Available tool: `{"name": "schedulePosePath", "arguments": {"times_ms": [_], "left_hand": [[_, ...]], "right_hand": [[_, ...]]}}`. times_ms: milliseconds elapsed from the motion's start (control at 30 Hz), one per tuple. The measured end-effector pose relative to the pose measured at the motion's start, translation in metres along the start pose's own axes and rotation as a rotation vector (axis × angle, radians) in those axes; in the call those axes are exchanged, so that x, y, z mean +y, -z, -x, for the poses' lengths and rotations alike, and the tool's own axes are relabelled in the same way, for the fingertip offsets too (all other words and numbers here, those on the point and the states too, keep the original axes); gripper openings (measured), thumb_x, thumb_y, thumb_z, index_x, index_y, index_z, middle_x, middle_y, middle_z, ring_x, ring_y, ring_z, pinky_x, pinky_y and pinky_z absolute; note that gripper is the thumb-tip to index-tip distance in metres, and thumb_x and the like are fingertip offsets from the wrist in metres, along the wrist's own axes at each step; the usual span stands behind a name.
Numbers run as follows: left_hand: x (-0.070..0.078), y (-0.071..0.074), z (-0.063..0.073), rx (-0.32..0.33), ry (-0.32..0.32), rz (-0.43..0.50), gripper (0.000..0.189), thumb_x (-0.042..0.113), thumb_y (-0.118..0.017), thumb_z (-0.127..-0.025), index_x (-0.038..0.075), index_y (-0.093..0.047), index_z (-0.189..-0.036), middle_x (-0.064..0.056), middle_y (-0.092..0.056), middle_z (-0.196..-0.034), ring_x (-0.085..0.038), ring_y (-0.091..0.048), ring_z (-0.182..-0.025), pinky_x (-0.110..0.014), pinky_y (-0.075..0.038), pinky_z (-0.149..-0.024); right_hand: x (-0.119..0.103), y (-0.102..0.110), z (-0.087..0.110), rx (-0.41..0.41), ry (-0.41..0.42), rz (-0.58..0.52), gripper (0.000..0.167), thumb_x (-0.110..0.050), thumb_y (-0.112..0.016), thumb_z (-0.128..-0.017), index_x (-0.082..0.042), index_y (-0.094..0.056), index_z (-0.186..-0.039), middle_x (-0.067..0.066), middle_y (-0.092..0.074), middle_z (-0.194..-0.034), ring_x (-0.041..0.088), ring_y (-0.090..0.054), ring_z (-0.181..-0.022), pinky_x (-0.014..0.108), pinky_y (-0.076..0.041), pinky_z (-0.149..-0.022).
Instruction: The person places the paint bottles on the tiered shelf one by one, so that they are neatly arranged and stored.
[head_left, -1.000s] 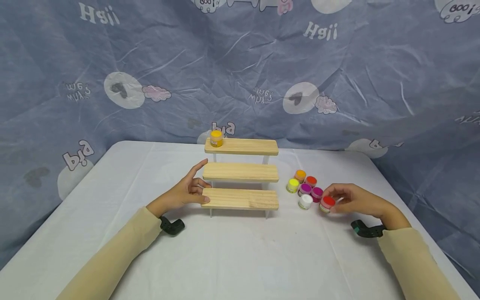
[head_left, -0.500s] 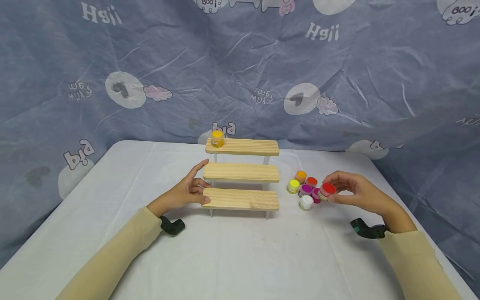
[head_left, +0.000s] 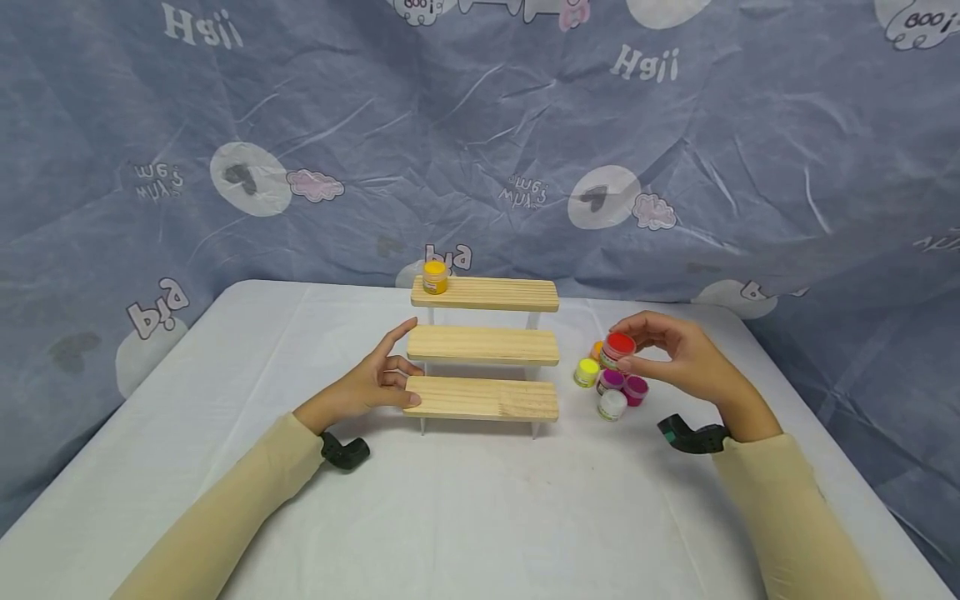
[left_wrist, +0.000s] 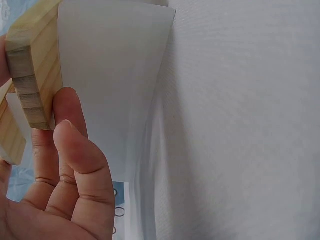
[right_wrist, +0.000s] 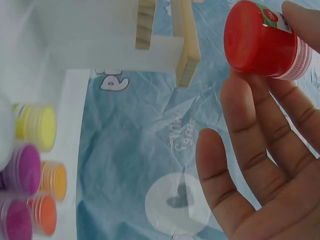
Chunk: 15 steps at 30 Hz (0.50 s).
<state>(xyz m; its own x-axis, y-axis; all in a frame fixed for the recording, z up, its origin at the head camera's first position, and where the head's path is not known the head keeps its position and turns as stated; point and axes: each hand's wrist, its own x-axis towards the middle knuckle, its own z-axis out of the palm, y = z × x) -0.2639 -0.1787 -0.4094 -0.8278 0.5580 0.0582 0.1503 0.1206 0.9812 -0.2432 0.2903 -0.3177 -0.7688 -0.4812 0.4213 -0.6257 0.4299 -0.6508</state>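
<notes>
Between thumb and fingers my right hand pinches a small red paint jar, raised above the other jars. In the right wrist view the red jar lies on its side relative to the camera, its label partly under the thumb. My left hand grips the left end of the wooden three-step stand, its thumb on the lowest board and its index finger at the middle board. The left wrist view has fingers curled beneath a board's end. On the top board a yellow-orange jar stands at the left.
Right of the stand sit a yellow jar, a white jar and two purple jars. An orange jar is partly hidden behind the held one; an orange-red jar shows in the right wrist view. A patterned blue cloth hangs behind.
My right hand has lifted the red jar off the table and carried it up and left, over the other jars. The left hand keeps its place on the stand.
</notes>
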Motion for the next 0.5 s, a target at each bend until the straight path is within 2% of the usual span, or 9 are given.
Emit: {"name": "schedulePosePath", "arguments": {"times_ms": [300, 500], "left_hand": [[-0.004, 0.001, -0.001, -0.005, -0.007, 0.006, 0.120, 0.000, -0.080, -0.092, 0.026, 0.001, -0.176, -0.019, -0.061, -0.124, -0.021, -0.066, -0.093, -0.032, -0.057, -0.085], [-0.003, 0.001, -0.001, 0.001, 0.001, 0.009, 0.120, 0.001, -0.081, -0.092, 0.029, -0.001, -0.176, -0.018, -0.062, -0.124, -0.021, -0.067, -0.093, -0.032, -0.057, -0.085]], "right_hand": [[-0.004, -0.021, -0.032, -0.037, 0.047, -0.054, 0.035, 0.011, -0.080, -0.088, 0.006, -0.073, -0.122, -0.008, -0.076, -0.107, 0.011, -0.070, -0.092, 0.018, -0.056, -0.088], [-0.008, -0.032, -0.049, -0.051, 0.028, -0.091, 0.035, 0.008, -0.082, -0.089, 0.006, -0.073, -0.123, -0.006, -0.076, -0.106, 0.012, -0.070, -0.093, 0.021, -0.056, -0.088]]}}
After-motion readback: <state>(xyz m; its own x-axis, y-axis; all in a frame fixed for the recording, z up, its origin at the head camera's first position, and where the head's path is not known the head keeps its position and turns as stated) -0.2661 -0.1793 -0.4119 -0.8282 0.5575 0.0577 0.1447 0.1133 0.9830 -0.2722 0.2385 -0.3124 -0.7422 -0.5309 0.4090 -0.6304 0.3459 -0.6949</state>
